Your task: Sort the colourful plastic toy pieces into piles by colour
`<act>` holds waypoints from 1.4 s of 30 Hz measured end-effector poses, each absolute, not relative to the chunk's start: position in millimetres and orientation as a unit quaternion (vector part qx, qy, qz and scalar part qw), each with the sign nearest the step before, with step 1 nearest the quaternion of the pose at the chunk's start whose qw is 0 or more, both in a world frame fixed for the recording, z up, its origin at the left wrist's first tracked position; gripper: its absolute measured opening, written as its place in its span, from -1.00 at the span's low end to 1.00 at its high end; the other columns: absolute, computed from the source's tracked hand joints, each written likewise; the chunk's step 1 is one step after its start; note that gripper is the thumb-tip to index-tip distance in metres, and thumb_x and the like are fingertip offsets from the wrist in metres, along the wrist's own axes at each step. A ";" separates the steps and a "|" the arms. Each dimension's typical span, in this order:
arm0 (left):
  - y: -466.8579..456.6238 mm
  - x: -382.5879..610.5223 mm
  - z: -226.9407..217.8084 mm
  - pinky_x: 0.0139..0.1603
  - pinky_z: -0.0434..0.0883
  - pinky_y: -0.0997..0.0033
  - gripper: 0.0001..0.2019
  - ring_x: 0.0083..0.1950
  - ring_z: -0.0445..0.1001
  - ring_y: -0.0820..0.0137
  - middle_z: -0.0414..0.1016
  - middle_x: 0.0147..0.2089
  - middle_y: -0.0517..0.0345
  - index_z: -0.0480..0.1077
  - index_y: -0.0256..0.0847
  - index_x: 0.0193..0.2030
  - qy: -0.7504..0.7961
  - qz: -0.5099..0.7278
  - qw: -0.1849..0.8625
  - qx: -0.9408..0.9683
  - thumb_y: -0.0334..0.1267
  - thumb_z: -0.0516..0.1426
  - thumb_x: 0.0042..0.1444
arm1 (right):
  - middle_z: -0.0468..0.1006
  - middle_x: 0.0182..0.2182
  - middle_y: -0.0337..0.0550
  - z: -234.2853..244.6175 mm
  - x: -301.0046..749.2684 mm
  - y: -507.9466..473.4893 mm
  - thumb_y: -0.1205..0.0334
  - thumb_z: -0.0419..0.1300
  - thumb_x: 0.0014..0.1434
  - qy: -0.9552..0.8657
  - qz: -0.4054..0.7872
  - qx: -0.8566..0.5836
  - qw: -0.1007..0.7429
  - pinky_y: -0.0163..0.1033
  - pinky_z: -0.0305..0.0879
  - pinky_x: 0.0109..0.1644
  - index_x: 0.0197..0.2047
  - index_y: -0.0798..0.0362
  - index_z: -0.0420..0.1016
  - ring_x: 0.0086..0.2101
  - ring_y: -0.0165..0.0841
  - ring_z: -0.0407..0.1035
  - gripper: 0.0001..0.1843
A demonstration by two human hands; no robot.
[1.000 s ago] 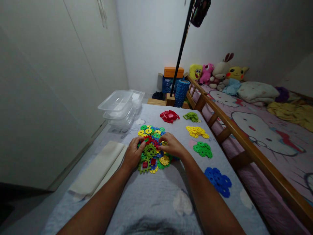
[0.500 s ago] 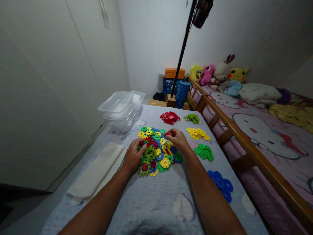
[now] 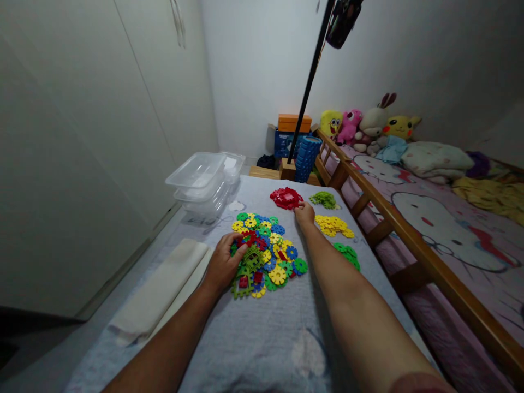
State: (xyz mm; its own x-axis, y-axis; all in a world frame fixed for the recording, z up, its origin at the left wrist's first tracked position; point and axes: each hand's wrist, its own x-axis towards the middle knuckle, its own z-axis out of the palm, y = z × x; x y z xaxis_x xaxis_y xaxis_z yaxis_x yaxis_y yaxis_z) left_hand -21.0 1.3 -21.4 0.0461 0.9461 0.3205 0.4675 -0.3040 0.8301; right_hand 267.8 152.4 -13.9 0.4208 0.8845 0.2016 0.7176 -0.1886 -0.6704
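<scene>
A mixed heap of plastic interlocking pieces (image 3: 277, 274) lies mid-table: yellow, green and blue notched discs, dark red pieces and olive-green square frames. On the heap's left side rests my left hand (image 3: 224, 261), fingers stretched over the red and olive pieces and thumb apart. My right hand (image 3: 305, 214) is at the right edge of the red pile (image 3: 285, 197), its fingers pinched together on a small red interlocking piece, mostly hidden by them. Right of it are the light-green pile (image 3: 323, 199) and the yellow disc pile (image 3: 334, 225). My right forearm partly covers the green disc pile (image 3: 347, 255).
Stacked clear plastic boxes (image 3: 200, 174) stand at the table's back left. A folded cream cloth (image 3: 164, 289) lies at the left. A wooden bed rail (image 3: 388, 221) runs along the right side. Behind the table rises a black pole (image 3: 309, 82) beside a blue roller (image 3: 307, 158).
My right hand has moved from the mixed heap forward and right to the red pile, carrying a red piece. My forearm now hides the blue disc pile. My left hand stays on the heap.
</scene>
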 end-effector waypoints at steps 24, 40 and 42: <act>-1.9 -19.4 -13.3 0.28 0.32 0.09 -0.70 0.18 0.42 0.19 0.46 0.08 0.02 0.40 -0.13 0.01 0.519 0.460 0.277 0.664 -0.11 0.13 0.18 | 0.62 -0.10 -0.01 -6.8 256.7 118.8 0.34 0.00 -0.02 -0.504 0.173 -0.725 0.437 -0.22 0.31 0.07 -0.08 0.13 0.52 -0.08 -0.25 0.45 -0.55; 1.5 -21.9 -19.5 0.28 0.35 0.09 -0.62 0.17 0.42 0.21 0.43 0.09 0.02 0.38 -0.13 0.06 0.523 0.489 0.290 0.635 -0.28 0.12 0.06 | 0.55 0.05 -0.02 28.1 154.1 27.3 0.12 0.34 0.12 -0.792 0.168 -0.544 0.220 0.03 0.13 0.20 0.15 -0.03 0.49 0.09 -0.08 0.28 -0.49; 1.3 -21.6 -19.0 0.29 0.34 0.09 -0.60 0.18 0.42 0.21 0.43 0.09 0.02 0.37 -0.13 0.07 0.522 0.489 0.295 0.634 -0.31 0.11 0.04 | 0.56 0.04 -0.01 27.6 154.2 26.4 0.17 0.33 0.11 -0.792 0.172 -0.539 0.231 0.03 0.13 0.20 0.11 0.00 0.51 0.08 -0.08 0.29 -0.53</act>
